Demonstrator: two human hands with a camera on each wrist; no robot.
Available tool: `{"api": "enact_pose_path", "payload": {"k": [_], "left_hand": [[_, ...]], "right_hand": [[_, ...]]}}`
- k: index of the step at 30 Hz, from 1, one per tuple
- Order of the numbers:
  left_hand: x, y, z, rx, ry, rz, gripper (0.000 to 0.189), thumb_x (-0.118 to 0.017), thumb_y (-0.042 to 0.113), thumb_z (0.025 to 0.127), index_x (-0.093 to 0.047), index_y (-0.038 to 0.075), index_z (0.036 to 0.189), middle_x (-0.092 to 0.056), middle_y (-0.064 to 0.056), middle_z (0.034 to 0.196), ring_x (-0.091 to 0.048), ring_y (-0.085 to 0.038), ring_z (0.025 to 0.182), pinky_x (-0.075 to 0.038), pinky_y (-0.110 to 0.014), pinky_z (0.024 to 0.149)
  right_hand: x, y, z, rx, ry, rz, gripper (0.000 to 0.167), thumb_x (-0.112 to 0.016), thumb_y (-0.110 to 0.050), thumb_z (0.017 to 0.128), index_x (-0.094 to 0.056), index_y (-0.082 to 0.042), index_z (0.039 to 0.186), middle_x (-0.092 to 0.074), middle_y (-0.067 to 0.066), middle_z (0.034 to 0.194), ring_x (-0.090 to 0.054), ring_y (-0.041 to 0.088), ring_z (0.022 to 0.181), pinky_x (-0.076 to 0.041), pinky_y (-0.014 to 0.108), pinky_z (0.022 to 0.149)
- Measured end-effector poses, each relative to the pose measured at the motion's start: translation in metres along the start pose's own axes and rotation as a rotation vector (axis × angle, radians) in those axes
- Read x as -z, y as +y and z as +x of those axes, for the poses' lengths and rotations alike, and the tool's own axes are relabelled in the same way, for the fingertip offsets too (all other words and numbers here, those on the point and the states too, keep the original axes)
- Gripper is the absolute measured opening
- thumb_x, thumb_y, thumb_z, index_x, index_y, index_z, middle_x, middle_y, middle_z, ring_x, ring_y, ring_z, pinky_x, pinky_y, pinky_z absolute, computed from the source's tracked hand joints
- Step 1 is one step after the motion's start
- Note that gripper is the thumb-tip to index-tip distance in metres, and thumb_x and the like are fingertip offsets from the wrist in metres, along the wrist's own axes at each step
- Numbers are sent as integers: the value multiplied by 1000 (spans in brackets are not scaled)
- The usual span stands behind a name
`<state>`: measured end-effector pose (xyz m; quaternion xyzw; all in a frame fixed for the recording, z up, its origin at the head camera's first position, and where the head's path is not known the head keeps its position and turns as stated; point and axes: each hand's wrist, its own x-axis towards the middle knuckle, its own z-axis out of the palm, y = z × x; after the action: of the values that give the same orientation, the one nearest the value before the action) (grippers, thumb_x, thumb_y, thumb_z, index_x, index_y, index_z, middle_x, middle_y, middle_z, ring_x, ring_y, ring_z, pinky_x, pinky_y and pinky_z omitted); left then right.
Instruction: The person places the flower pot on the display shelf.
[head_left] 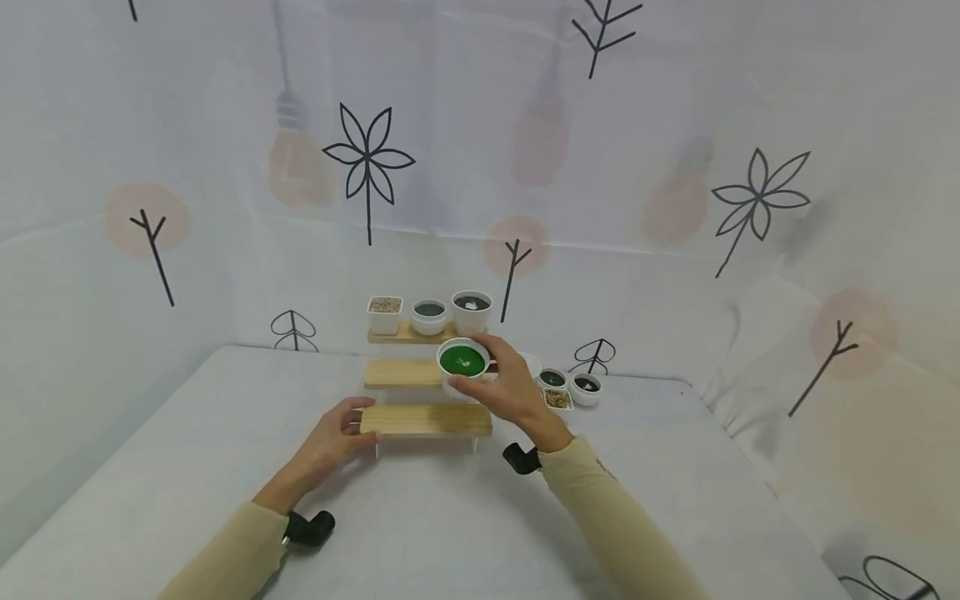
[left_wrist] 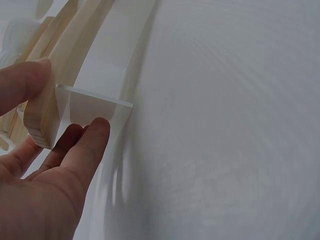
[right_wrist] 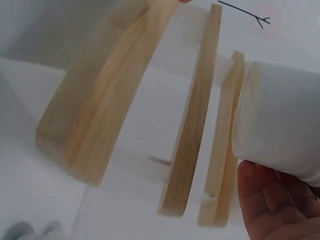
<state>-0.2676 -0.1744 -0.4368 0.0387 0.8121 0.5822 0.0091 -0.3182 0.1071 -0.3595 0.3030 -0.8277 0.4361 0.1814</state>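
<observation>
A tiered stand with wooden boards stands on the white table. My left hand grips the left end of its lowest board, and in the left wrist view fingertips lie by the white support underneath. My right hand holds a white cup with green contents above the middle board. Its thumb and fingers are around the cup's right side. On the top board sit a square white bowl, a small round bowl and a taller white cup with dark contents.
To the right of the stand, a round bowl, another dark-filled bowl and a square dish stand close together. Something white and round is partly hidden behind my right hand. A patterned white cloth hangs behind the table.
</observation>
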Motion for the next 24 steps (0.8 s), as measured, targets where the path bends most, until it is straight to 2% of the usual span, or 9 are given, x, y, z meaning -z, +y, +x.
{"api": "enact_pose_path", "payload": {"k": [4, 8, 12, 18, 24], "left_hand": [[0, 1, 0, 4, 2, 3, 65, -72, 13, 84, -39, 5, 140, -50, -23, 131, -54, -34, 117, -48, -41, 92], [0, 1, 1, 4, -2, -5, 65, -72, 13, 84, -39, 5, 140, -51, -23, 131, -54, -34, 117, -48, -41, 91], [1, 0, 1, -3, -3, -7, 64, -72, 12, 84, -39, 5, 139, -51, -23, 130, -55, -34, 117, -48, -41, 91], [2, -1, 2, -13, -8, -12, 64, -71, 11, 84, -39, 4, 139, -51, -23, 130, -54, -35, 118, -49, -41, 92], [3, 1, 1, -12, -13, -21, 64, -71, 11, 85, -39, 5, 140, -50, -24, 131, -54, -36, 118, -48, -42, 92]], "right_hand": [[-17, -9, 13, 43, -20, 41, 70, -80, -35, 74, -52, -7, 131, -60, 2, 112, -59, 16, 93, -53, 31, 77], [-31, -17, 23, 52, -34, 72, 67, -80, -36, 74, -53, -9, 129, -60, 1, 112, -59, 16, 91, -54, 33, 75], [-43, -26, 32, 23, -33, 104, 68, -80, -36, 74, -53, -7, 129, -59, 0, 112, -58, 16, 93, -53, 32, 76], [-60, -32, 41, -48, -42, 109, 74, -79, -41, 75, -50, -5, 134, -58, 1, 116, -58, 14, 93, -51, 25, 74], [-73, -35, 50, -80, -51, 98, 77, -78, -43, 74, -50, -5, 135, -59, 2, 116, -59, 13, 95, -51, 26, 76]]}}
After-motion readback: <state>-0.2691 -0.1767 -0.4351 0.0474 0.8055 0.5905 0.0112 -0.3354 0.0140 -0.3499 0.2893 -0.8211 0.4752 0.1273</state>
